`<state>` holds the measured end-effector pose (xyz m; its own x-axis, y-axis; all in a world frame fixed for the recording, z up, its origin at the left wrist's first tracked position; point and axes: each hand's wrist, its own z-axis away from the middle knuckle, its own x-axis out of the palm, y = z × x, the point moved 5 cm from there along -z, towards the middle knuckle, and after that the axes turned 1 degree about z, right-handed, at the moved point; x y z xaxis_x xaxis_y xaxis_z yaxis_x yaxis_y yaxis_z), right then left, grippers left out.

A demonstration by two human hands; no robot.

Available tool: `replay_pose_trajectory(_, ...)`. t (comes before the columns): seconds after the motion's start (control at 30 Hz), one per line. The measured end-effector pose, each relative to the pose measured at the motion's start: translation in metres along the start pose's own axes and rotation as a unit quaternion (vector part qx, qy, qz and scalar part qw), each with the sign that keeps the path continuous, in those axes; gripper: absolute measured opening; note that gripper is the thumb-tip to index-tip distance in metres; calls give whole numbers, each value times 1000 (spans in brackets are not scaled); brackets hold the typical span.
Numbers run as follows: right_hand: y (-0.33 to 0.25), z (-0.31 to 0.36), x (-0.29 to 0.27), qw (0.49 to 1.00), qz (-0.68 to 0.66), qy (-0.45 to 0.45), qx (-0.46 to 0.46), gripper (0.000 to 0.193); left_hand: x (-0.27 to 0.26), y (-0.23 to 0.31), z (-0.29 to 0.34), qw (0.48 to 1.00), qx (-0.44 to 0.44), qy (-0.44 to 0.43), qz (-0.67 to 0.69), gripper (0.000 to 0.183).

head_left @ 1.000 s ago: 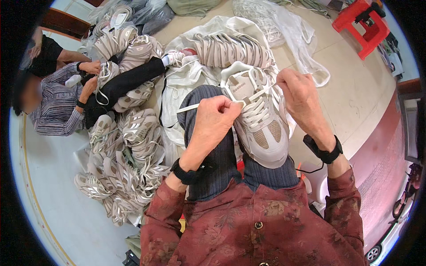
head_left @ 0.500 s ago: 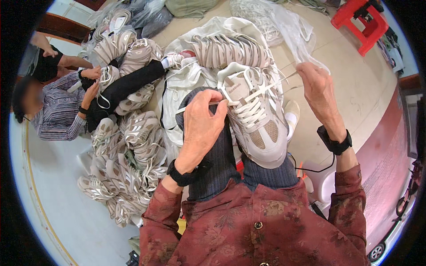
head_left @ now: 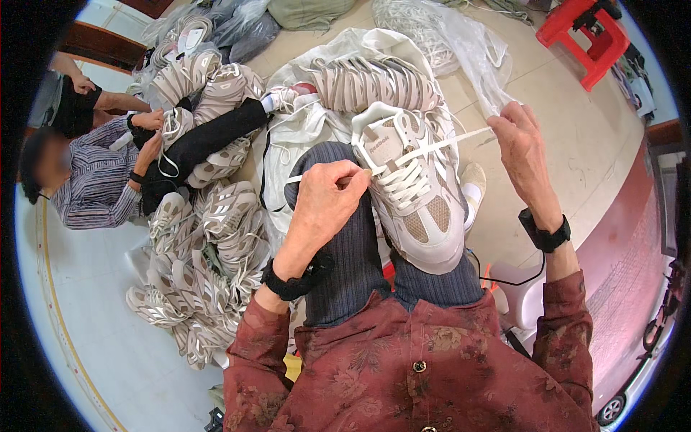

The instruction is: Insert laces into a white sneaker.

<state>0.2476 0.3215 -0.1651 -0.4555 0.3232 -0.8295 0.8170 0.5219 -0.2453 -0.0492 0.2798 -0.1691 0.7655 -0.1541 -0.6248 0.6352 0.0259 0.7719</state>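
A beige and grey sneaker rests across my thighs, its toe toward me. White lacing crosses its lower tongue. My left hand pinches a white shoelace close to the left side of the eyelets, and a loose bit of that lace sticks out left of the hand. Out to the right, my right hand grips the other white lace, which runs taut and flat from the sneaker to its fingers. Both wrists wear black bands.
At left, a co-worker in a striped shirt handles another sneaker. Piles of similar sneakers lie beside my left leg. A row of sneakers lies on white cloth ahead. A red stool stands far right, near a clear plastic bag.
The lace at my right hand has gone from slanted and twisted to flat and taut. My right hand has shifted slightly right; my left fingers have closed in tighter.
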Motion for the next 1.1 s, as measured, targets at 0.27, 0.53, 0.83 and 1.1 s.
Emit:
replay_pose_trajectory(0.27,28,-1,10,988,-65,19,142,13,10,6,7,992,13,20,121,13)
replay_pose_trajectory(0.53,38,-3,18,945,-188,-34,265,18,13,21,4,998,43,47,8,15)
replay_pose_trajectory(0.83,-86,-22,10,893,-428,-126,48,36,16,4,-5,995,-6,2,103,17)
replay_pose_trajectory(1.1,-110,-24,19,949,-260,-162,-74,24,17,2,-6,995,-25,-8,101,19)
